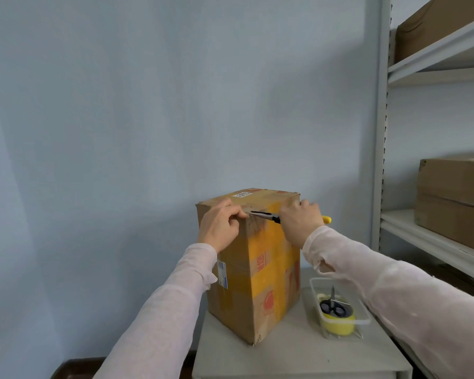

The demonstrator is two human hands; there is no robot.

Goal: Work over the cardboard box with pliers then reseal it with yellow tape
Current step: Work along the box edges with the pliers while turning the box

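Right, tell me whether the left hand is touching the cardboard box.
Touching. The head view shows the left hand gripping the cardboard box at its top near corner, fingers curled on it.

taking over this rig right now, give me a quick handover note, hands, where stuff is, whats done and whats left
Left hand: pinches the top front corner of the tall brown cardboard box, right by the plier tips.
Right hand: grips the yellow-handled long-nose pliers, tips at that corner.
The box stands on the grey table. To its right, a clear plastic tray holds the yellow tape roll, with black-handled scissors lying on the roll.
Done: plier work is underway at the corner.
Left: finish with the pliers, then reseal with the tape.
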